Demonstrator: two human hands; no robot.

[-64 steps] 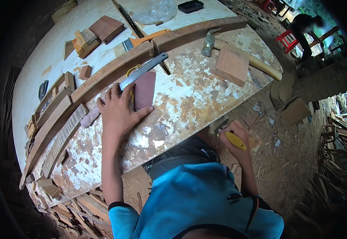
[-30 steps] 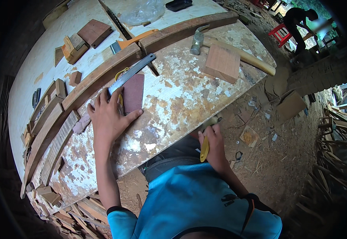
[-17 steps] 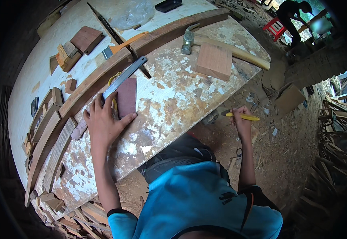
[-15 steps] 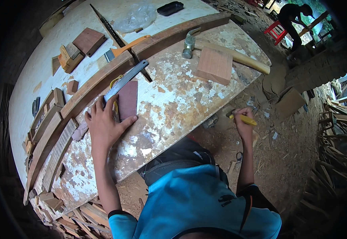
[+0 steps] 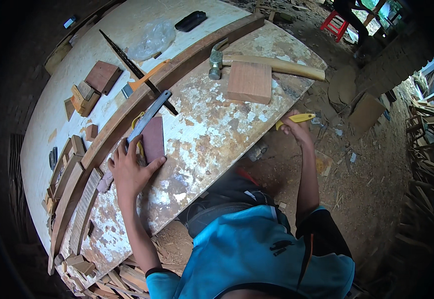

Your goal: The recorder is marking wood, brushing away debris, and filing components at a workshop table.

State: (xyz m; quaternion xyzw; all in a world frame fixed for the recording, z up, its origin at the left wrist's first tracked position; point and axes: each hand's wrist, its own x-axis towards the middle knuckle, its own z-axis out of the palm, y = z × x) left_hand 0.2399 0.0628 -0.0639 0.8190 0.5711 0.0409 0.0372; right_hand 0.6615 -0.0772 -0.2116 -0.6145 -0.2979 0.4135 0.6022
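My left hand lies on the worn workbench with its fingers spread. Its fingertips touch the near end of a grey-blue metal strip with a rounded tip. The thumb is at the lower edge of a maroon sheet that looks like sandpaper. Something yellow is partly hidden by the strip and the fingers. Beyond the bench's front edge, my right hand is closed round a yellow-handled tool. Its working end is not clear.
On the bench are a claw hammer, a wooden block, a long curved beam, a dark saw-like blade, a plastic bag and a black tray. A person is near a red stool.
My right hand has moved up toward the bench's edge, and the yellow tool has turned in it. My left hand stays by the strip; the whole view has shifted slightly.
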